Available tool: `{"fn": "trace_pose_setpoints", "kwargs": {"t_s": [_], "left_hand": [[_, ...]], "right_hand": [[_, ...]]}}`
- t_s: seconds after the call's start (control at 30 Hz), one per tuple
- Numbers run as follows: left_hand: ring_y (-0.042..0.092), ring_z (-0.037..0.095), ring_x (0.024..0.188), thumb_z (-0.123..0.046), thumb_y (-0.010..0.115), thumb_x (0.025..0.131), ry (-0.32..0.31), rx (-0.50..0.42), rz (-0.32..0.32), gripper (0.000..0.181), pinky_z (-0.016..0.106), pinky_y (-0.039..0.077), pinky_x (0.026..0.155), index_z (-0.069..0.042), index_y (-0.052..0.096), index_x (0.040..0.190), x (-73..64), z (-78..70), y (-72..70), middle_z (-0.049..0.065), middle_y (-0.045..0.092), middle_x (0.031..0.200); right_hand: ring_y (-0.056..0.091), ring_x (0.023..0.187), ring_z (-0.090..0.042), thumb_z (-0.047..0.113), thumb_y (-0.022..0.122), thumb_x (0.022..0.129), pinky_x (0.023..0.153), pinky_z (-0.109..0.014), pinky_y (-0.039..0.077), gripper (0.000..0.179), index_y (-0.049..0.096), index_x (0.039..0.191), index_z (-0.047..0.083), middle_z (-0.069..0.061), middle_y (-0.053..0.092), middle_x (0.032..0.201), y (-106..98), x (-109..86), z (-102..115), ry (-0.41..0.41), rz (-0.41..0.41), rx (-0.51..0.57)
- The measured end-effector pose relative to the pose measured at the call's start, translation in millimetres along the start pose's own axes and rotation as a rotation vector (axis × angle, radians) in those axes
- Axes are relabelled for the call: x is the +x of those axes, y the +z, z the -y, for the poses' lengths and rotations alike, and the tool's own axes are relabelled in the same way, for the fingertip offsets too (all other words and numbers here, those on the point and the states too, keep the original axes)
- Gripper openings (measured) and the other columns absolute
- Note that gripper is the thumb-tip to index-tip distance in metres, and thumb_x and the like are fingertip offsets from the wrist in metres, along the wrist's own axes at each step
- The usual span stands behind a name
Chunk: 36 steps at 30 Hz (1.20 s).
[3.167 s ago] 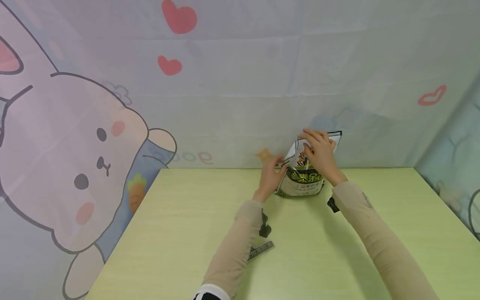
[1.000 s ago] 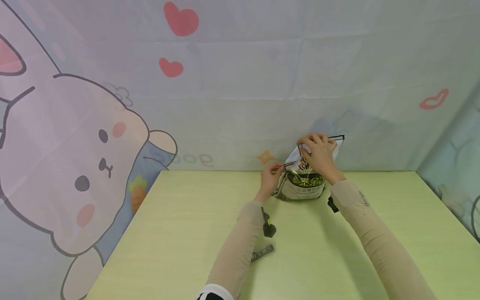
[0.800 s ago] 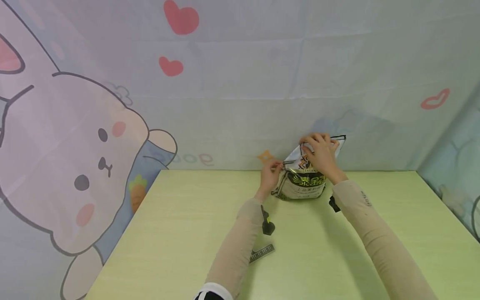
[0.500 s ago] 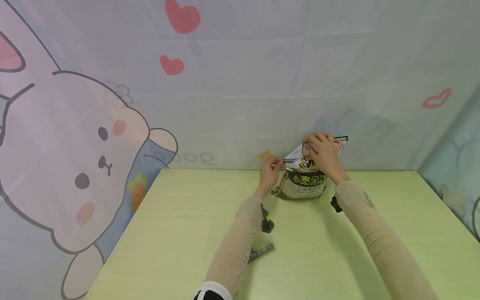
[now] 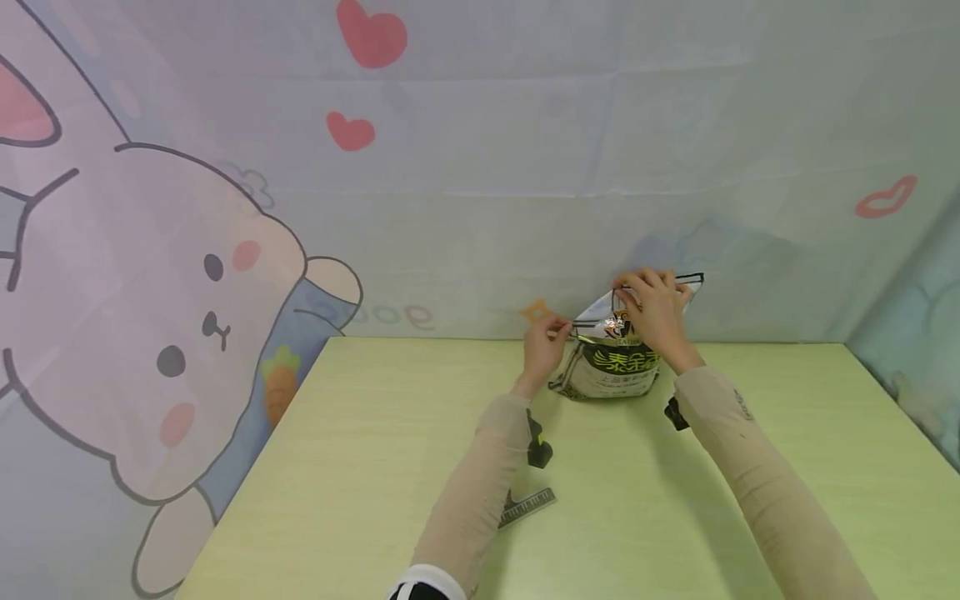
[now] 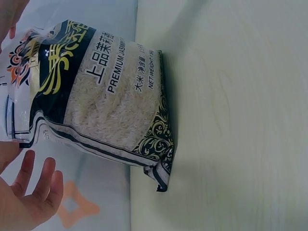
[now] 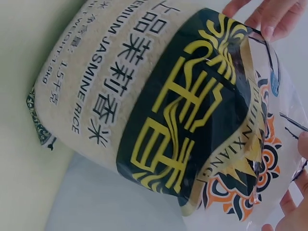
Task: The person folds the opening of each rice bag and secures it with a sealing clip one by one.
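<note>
One bag of rice [image 5: 615, 373] stands on the one tabletop [image 5: 360, 442], right of centre in the head view, with its printed front showing. Two hands hold it: the left hand [image 5: 542, 348] pinches the bag's upper left edge between thumb and fingers, and the right hand [image 5: 658, 312] grips its top edge. Lower centre, one grey strip with dark marks [image 5: 528, 507] lies partly hidden by one of two beige sleeves [image 5: 465, 492]. Behind, the backdrop [image 5: 480, 225] shows one rabbit at left and three hearts, two upper left and one right.
</note>
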<state>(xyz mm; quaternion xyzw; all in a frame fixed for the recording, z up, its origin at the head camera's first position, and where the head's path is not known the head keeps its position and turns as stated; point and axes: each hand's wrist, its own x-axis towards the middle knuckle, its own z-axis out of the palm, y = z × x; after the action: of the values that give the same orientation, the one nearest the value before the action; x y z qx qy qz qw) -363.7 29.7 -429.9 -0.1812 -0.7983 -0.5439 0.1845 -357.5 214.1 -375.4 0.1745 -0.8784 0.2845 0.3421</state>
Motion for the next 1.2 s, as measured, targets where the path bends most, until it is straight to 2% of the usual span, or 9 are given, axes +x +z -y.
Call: {"fn": "trace_pose_setpoints", "kwargs": {"t_s": [0.27, 0.63, 0.87, 1.07, 1.2], "left_hand": [[0.069, 0.036, 0.097, 0.002, 0.062, 0.097, -0.058, 0.035, 0.005, 0.009, 0.030, 0.059, 0.081, 0.008, 0.070, 0.098, -2.4, -7.4, 1.4, 0.022, 0.072, 0.101], [0.069, 0.038, 0.100, 0.002, 0.063, 0.097, -0.056, 0.026, 0.047, 0.012, 0.033, 0.060, 0.083, 0.010, 0.069, 0.101, -5.2, -12.3, -5.3, 0.024, 0.072, 0.105], [0.069, 0.038, 0.101, 0.000, 0.064, 0.097, -0.039, 0.013, 0.073, 0.015, 0.032, 0.060, 0.085, 0.011, 0.069, 0.106, -8.8, -20.2, -15.3, 0.025, 0.072, 0.107], [0.068, 0.040, 0.103, 0.001, 0.062, 0.097, -0.019, 0.010, 0.119, 0.016, 0.033, 0.060, 0.086, 0.011, 0.068, 0.108, -13.5, -25.6, -27.6, 0.026, 0.071, 0.108], [0.068, 0.040, 0.101, 0.001, 0.063, 0.097, 0.017, 0.010, 0.139, 0.016, 0.030, 0.060, 0.084, 0.012, 0.068, 0.107, -17.3, -25.3, -36.1, 0.027, 0.071, 0.106]], "right_hand": [[0.042, 0.096, -0.045, 0.004, 0.067, 0.096, 0.082, -0.062, 0.019, 0.007, 0.070, 0.101, 0.002, -0.022, 0.063, 0.102, 3.3, -5.6, -4.3, -0.036, -0.078, 0.053], [0.041, 0.096, -0.046, 0.000, 0.070, 0.092, 0.086, -0.069, 0.018, 0.014, 0.070, 0.106, 0.001, -0.024, 0.061, 0.104, 7.5, -11.1, -8.3, -0.075, -0.100, 0.090], [0.042, 0.097, -0.046, -0.001, 0.071, 0.092, 0.086, -0.070, 0.019, 0.015, 0.070, 0.107, 0.002, -0.024, 0.061, 0.107, 9.2, -11.3, -7.6, -0.082, -0.115, 0.089], [0.043, 0.099, -0.046, 0.000, 0.071, 0.092, 0.088, -0.072, 0.019, 0.015, 0.070, 0.107, 0.002, -0.024, 0.061, 0.108, 10.5, -11.8, -6.7, -0.072, -0.122, 0.079], [0.042, 0.101, -0.047, 0.000, 0.070, 0.093, 0.090, -0.072, 0.019, 0.015, 0.070, 0.108, 0.002, -0.024, 0.061, 0.109, 11.7, -12.5, -6.7, -0.060, -0.123, 0.079]]}}
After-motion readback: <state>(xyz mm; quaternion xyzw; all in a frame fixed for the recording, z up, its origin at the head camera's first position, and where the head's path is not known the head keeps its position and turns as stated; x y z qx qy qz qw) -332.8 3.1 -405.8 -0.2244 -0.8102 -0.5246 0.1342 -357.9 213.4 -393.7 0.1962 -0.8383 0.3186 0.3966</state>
